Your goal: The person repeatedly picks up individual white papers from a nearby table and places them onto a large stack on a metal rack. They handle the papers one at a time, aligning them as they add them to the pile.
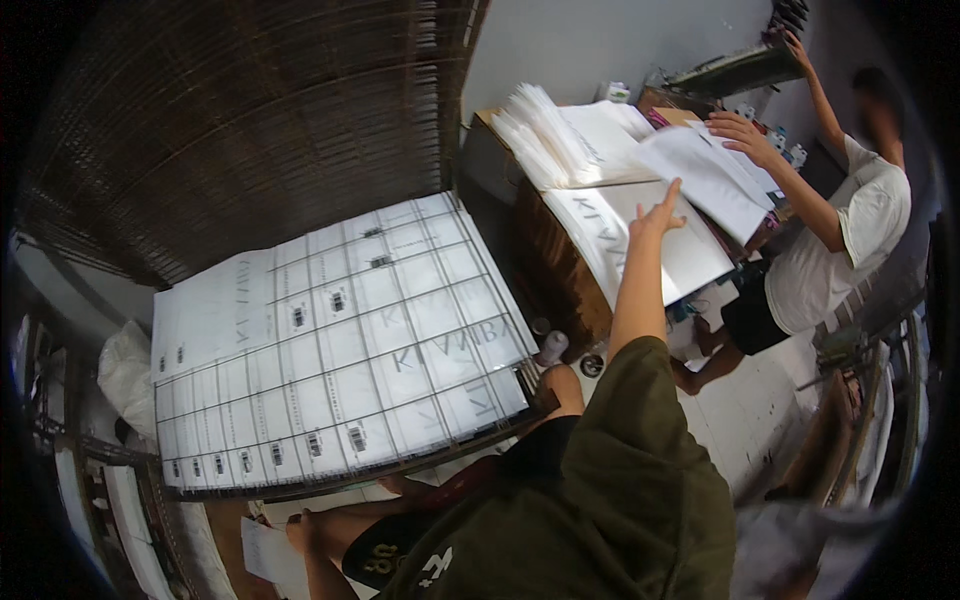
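Observation:
My right hand [657, 212] reaches out over the table at the upper right, index finger and thumb stretched apart, above a stack of large white printed sheets [592, 222]. Whether its fingertips touch the top sheet, I cannot tell. Just past it, a loose white sheet [700, 165] lies tilted near a co-worker's hand [742, 138]. Low in the view, beside my leg, my left hand [300, 532] is closed at the edge of a small white sheet [262, 552]; its fingers show only in part.
A wire drying rack [330, 372] holds white printed sheets on the left, its dark upper grids [240, 110] raised. The co-worker [840, 230] in a white shirt has one hand at a raised frame [735, 72]. A bottle [552, 347] stands on the floor beside the wooden table [565, 270].

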The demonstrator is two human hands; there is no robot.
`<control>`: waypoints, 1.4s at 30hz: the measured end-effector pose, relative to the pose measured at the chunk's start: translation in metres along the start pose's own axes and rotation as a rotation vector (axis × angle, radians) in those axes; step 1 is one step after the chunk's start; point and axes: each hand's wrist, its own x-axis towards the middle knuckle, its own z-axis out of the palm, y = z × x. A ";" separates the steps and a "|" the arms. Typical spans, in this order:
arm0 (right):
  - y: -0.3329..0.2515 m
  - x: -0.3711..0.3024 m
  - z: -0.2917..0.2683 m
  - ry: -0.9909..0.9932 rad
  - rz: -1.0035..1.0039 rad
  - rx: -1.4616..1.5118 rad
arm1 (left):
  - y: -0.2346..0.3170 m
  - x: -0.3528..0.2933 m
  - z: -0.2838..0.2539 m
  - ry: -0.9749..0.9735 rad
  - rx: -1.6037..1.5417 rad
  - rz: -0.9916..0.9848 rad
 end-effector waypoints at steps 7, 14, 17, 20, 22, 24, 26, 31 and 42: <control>0.062 0.009 -0.011 0.016 -0.347 -0.020 | 0.017 -0.009 0.000 0.075 0.034 -0.011; 0.016 -0.133 0.061 -0.640 -0.422 -0.306 | 0.031 -0.027 -0.015 -0.003 0.117 -0.173; -0.020 -0.223 0.095 -1.192 -0.186 -0.442 | 0.037 -0.025 -0.021 -0.061 0.078 -0.209; -0.035 -0.306 0.130 -1.645 -0.064 -0.570 | 0.029 -0.022 -0.018 -0.025 0.073 -0.197; -0.054 -0.365 0.139 -1.848 -0.007 -0.619 | 0.026 -0.020 -0.010 0.014 0.062 -0.160; -0.069 -0.401 0.147 -2.063 -0.026 -0.704 | 0.025 -0.019 -0.007 0.043 0.053 -0.107; -0.082 -0.437 0.150 -2.205 -0.068 -0.745 | 0.035 -0.024 -0.017 0.018 0.081 -0.109; -0.093 -0.514 0.162 -2.600 -0.303 -0.715 | 0.030 -0.021 -0.018 -0.014 0.110 -0.161; 0.098 -0.477 0.166 -1.928 0.210 -0.425 | 0.031 -0.015 -0.018 -0.029 0.110 -0.167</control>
